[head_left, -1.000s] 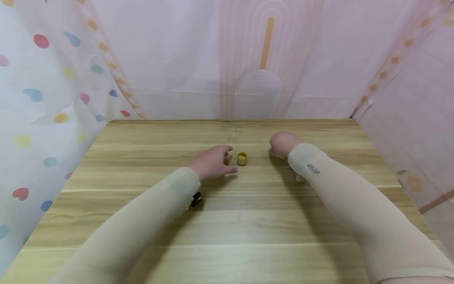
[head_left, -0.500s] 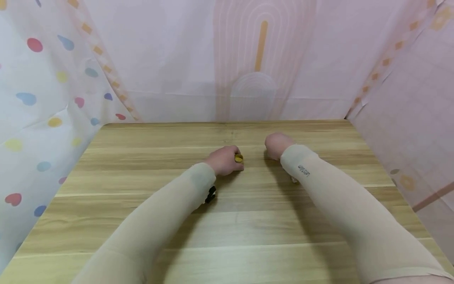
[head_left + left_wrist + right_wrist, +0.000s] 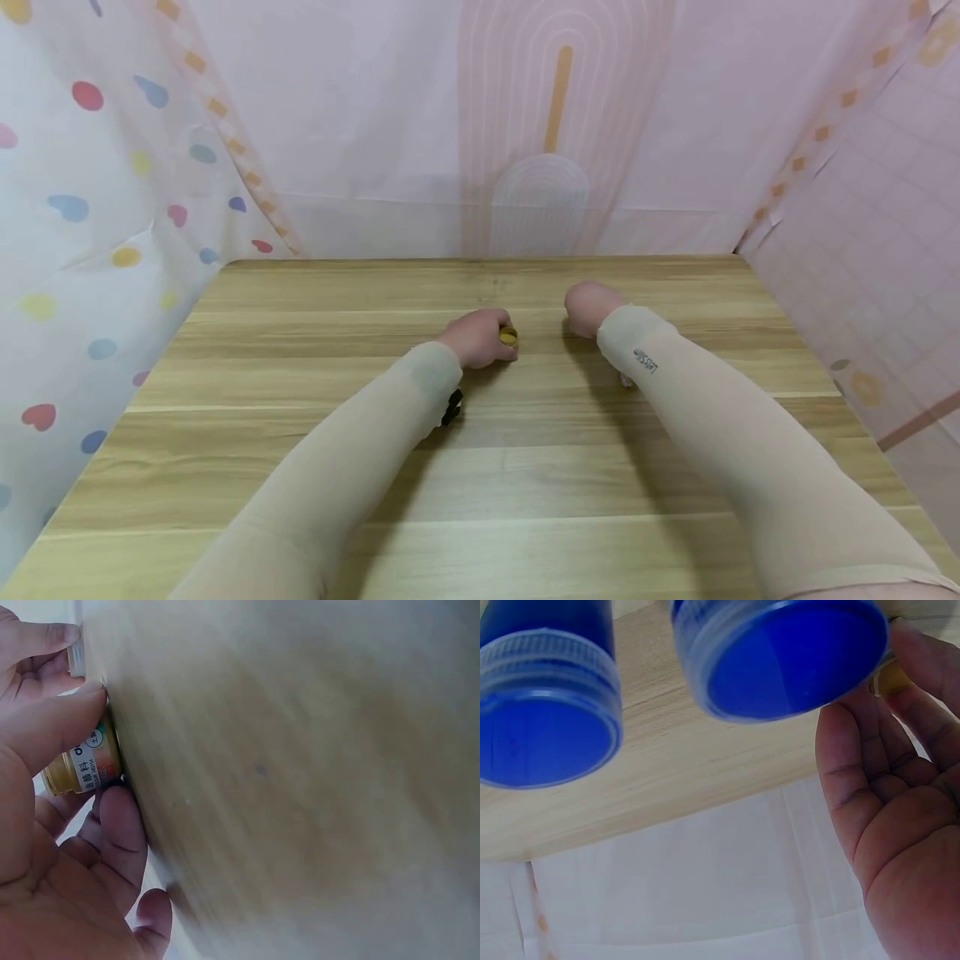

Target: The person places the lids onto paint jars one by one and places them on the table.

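Note:
In the head view my left hand (image 3: 480, 339) grips a small yellow paint jar (image 3: 509, 337) with an uncovered top. The left wrist view shows the labelled paint jar (image 3: 90, 765) between thumb and curled fingers, close against the table. Off to the right, my right hand (image 3: 591, 307) is low over the table, its back hiding its fingers in the head view. From the left wrist it appears at the upper left, pinching a small translucent lid (image 3: 76, 658). In the right wrist view, a yellowish rim (image 3: 892, 678) shows between the right thumb and fingers.
Two blue paint jars, one at the left (image 3: 544, 742) and one nearer the hand (image 3: 795, 664), both with clear lids, are large in the right wrist view. The wooden table (image 3: 502, 483) ends at a patterned cloth backdrop (image 3: 375, 125). Cloth sheets also hang at both sides.
My left hand has moved right from beside the paint jar and closed its fingers around it. The right hand has stayed in nearly the same place.

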`<state>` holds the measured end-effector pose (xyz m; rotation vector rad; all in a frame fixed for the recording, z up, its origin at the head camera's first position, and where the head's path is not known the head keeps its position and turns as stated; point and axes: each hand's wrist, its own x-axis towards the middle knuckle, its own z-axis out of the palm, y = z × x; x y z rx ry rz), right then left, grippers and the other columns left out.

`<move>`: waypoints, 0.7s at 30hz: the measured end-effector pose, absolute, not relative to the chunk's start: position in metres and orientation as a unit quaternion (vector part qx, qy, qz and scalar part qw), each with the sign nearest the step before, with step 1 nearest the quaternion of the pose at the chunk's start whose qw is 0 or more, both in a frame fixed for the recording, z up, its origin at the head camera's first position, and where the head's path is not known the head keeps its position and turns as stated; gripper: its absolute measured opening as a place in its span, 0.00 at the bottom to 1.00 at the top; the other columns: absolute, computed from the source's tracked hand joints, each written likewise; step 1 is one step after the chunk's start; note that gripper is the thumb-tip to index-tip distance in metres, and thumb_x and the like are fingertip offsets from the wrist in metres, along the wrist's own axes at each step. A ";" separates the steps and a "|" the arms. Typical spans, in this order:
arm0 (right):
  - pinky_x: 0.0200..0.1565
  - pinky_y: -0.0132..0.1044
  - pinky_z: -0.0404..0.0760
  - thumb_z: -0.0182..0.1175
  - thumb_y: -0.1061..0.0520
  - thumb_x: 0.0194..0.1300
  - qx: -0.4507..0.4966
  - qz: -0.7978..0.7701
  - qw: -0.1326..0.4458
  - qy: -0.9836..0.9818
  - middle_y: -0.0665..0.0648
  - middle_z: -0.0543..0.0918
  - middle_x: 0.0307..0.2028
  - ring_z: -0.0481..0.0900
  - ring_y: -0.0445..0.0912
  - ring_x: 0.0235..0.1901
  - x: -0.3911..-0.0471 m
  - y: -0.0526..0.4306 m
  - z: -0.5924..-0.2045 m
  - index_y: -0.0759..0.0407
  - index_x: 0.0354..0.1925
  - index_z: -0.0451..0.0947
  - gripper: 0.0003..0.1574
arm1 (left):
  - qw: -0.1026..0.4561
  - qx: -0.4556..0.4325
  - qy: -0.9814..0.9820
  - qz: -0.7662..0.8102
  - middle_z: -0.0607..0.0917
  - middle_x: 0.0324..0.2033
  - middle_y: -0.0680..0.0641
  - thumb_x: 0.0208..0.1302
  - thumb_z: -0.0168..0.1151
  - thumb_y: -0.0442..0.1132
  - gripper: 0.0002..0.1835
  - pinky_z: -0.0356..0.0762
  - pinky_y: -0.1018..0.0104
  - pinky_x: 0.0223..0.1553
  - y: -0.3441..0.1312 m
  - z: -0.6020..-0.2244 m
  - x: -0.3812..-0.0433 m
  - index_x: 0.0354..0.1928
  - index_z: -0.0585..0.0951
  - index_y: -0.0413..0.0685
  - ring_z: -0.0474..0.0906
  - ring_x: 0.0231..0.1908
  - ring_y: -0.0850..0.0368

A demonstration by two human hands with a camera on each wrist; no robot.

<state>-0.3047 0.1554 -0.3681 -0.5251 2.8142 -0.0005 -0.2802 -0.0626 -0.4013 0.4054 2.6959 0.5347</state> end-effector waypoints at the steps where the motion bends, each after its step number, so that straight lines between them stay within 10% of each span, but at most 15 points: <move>1: 0.54 0.49 0.85 0.55 0.64 0.70 -0.180 0.000 0.139 0.974 0.64 0.88 0.42 0.83 0.54 0.40 -0.305 0.156 -0.368 0.66 0.38 0.82 0.09 | 0.181 0.144 0.954 0.188 0.84 0.45 0.51 0.69 0.71 0.53 0.17 0.74 0.54 0.53 -0.062 -0.402 -0.281 0.50 0.79 0.54 0.79 0.45 0.52; 21: 0.50 0.48 0.85 0.55 0.65 0.68 -0.179 0.001 0.133 0.975 0.62 0.88 0.39 0.82 0.53 0.38 -0.304 0.158 -0.368 0.65 0.36 0.82 0.09 | 0.182 0.144 0.953 0.194 0.84 0.42 0.53 0.68 0.72 0.54 0.17 0.69 0.50 0.58 -0.061 -0.410 -0.287 0.49 0.79 0.56 0.79 0.44 0.52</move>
